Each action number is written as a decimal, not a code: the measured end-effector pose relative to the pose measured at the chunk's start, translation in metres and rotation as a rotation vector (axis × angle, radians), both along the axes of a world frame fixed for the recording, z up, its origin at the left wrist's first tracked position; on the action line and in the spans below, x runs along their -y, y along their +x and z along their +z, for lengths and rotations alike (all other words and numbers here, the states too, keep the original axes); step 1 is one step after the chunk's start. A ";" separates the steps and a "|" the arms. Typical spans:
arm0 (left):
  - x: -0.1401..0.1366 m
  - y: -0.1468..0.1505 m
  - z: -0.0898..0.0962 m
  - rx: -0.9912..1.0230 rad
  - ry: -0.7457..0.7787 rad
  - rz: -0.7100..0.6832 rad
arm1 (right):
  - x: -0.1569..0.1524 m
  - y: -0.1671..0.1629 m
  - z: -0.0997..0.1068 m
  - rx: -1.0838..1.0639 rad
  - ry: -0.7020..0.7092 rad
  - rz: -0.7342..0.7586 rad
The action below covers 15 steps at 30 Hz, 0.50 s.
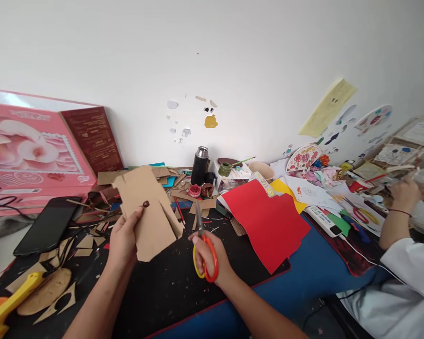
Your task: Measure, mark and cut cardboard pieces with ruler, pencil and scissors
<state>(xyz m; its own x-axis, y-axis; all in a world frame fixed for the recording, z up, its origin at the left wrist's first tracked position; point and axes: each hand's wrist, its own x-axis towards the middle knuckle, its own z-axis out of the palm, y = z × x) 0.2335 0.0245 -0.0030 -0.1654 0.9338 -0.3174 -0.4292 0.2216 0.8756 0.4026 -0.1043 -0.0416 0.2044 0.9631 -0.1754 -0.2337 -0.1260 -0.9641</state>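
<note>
My left hand [123,238] pinches the left side of a tan cardboard piece [151,216], its thumb on the front face beside a small dark brown spot. The cardboard is tilted upright above the black mat, with a slit cut into its right side and a ragged upper left corner. In my right hand [214,259] are scissors [209,263] with red and yellow handles. Their blades point up and away, look closed, and stay clear of the cardboard. A red pencil [179,210] lies behind, between the two hands.
Cardboard scraps [86,242], a phone [47,226] and a yellow-handled tool [14,303] lie left. Behind stand a black thermos [199,165] and paint jars [194,190]. Red paper [266,223] covers the mat's right side. A power strip [321,220] and a co-worker's arm [397,219] are farther right.
</note>
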 end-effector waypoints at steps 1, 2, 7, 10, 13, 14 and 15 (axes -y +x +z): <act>0.002 0.001 0.001 -0.007 -0.026 -0.057 | -0.003 0.005 0.004 -0.013 0.014 -0.054; 0.005 0.003 0.001 -0.016 -0.048 -0.118 | -0.005 0.009 0.007 -0.020 0.019 -0.078; 0.020 0.012 0.002 -0.014 -0.042 -0.416 | -0.009 0.021 0.016 0.033 0.033 -0.037; 0.026 0.016 0.002 0.008 -0.052 -0.498 | -0.010 0.021 0.015 0.068 0.023 0.012; 0.027 0.016 0.003 0.019 -0.096 -0.510 | -0.010 0.020 0.012 0.101 0.022 0.050; 0.027 0.016 0.003 0.024 -0.111 -0.513 | -0.010 0.019 0.012 0.110 0.027 0.061; 0.026 0.015 0.004 0.029 -0.124 -0.518 | -0.009 0.019 0.011 0.121 0.031 0.072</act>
<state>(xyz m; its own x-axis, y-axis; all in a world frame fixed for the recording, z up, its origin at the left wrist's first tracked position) 0.2489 -0.0020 0.0012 0.3174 0.8459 -0.4285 -0.2598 0.5122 0.8186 0.4219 -0.0951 -0.0305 0.1526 0.9805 -0.1237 -0.1074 -0.1080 -0.9883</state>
